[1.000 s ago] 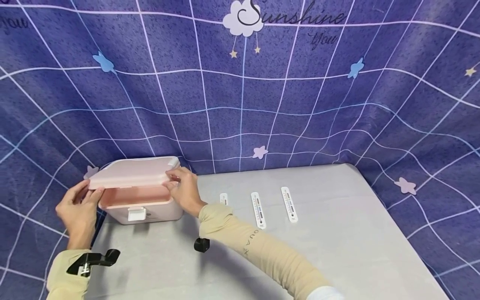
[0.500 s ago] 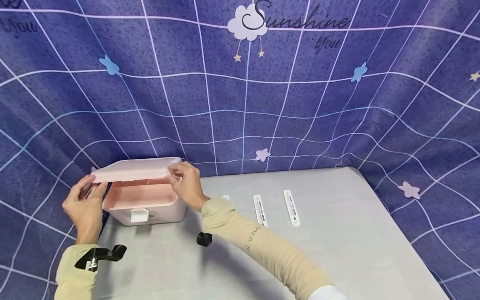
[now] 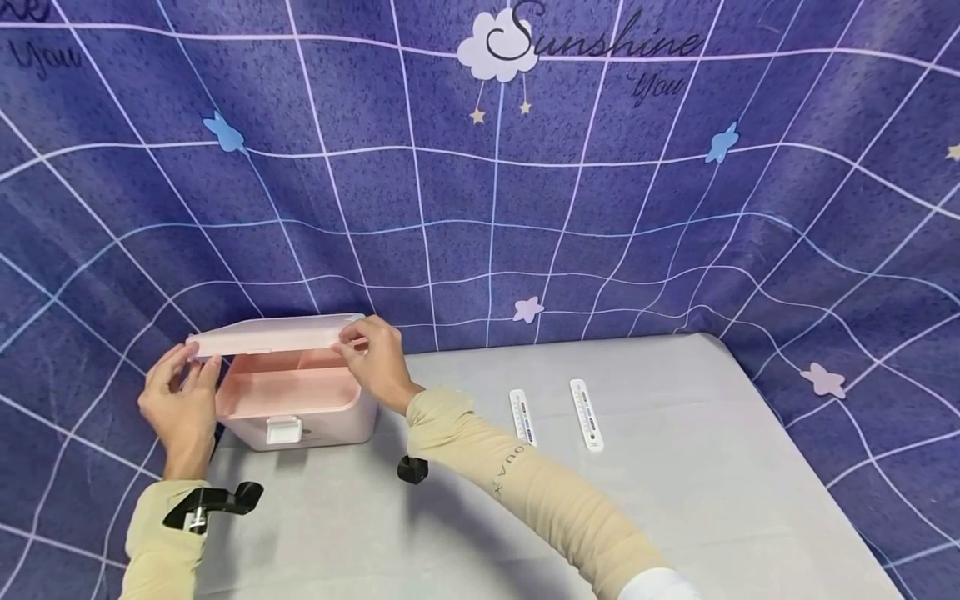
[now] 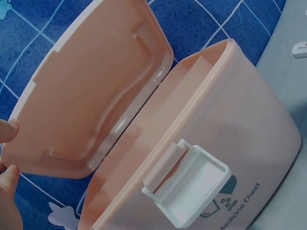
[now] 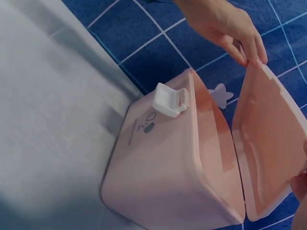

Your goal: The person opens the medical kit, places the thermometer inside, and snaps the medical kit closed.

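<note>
Pink box (image 3: 330, 423) sits at L rear of the table (image 3: 675, 492), close to the backdrop, btwn both hands. Its front reads "Medicine Chest" w/ a capsule logo in the L wrist view. White latch (image 3: 284, 430) juts out from the front wall. Lid (image 3: 270, 338) is tilted up, partway, joined along the rear edge; pink interior shows below it, finer detail in there unclear.

L hand (image 3: 180, 408) is at the box's L side, pinching the lid's front L corner btwn thumb & fingers, thumb lower, fingertips up top. R hand (image 3: 377, 362) is at the R side, slightly higher in the head view, pinching the front R corner likewise; its grip is partly cut off in the R wrist view. Box body is untouched AFAICT, hands only on lid.

L forearm comes up near-vert. from bottom L, hand tipped a bit R. R forearm runs diag. from bottom ctr-R up & left over the table, wrist nearly in line w/ it. Both in beige sleeves (image 3: 525, 496), each w/ a black mount (image 3: 217, 502) nr the wrist; R one mostly hidden.

R of box, well apart: 2 white thermometer strips (image 3: 586, 415), roughly parallel; nearer one's lower end is behind the R sleeve. Bkgd: blue-purple cloth (image 3: 450, 187) w/ grid lines, stars, cloud.
</note>
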Demonstrator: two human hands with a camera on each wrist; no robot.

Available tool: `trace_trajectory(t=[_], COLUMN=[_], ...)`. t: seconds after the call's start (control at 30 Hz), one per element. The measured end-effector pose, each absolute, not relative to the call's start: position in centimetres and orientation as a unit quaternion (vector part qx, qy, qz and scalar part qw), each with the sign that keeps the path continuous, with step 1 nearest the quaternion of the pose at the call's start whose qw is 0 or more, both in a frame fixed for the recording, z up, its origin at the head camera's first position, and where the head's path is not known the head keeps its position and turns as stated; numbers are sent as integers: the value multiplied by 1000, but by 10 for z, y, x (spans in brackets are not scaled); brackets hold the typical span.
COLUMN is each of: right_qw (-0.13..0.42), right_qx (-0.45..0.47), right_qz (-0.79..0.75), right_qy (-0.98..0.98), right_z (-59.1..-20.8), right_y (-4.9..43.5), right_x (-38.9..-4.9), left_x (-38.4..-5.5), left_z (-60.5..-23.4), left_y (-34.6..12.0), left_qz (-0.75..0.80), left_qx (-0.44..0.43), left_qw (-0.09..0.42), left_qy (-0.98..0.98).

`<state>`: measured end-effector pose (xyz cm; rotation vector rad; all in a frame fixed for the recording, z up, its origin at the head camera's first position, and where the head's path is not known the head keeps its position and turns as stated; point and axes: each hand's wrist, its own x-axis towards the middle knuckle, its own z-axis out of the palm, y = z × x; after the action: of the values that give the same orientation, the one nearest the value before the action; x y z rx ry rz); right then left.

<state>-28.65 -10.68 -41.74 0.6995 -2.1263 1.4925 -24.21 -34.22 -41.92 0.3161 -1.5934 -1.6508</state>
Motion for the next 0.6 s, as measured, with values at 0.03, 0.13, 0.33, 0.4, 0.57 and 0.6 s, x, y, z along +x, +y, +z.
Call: trace_trajectory(t=[0.03,0.13,0.33,0.4,0.57,0.6], right_qw=[223,224,229,231,238,240], right_qx=[253,252,254,251,247,246], right_qz=[541,535,532,530,521,521], right_qy=[-771,-775,-775,-777,-781,-781], right_z=[-417,-417,-414,-412,-408,-407], right_y=[-107,-107,-107,-107,-106,-106], right_x=[-287,-289,-292,-293,-294,-294], left_x=[-242,-244,-252,-253,-255,-256], left_z=[-419,-420,-423,-423,-420,-419], left_y=[-342,-344,-350,-351,-354,-355], left_qz=[-654,-645,-526,-491,-466,-464], left_qx=[125,129,156,154,129,121], left_qw=[400,397,407,416,427,428], left_qy=[-630,-640,-730,-750,-764,-766])
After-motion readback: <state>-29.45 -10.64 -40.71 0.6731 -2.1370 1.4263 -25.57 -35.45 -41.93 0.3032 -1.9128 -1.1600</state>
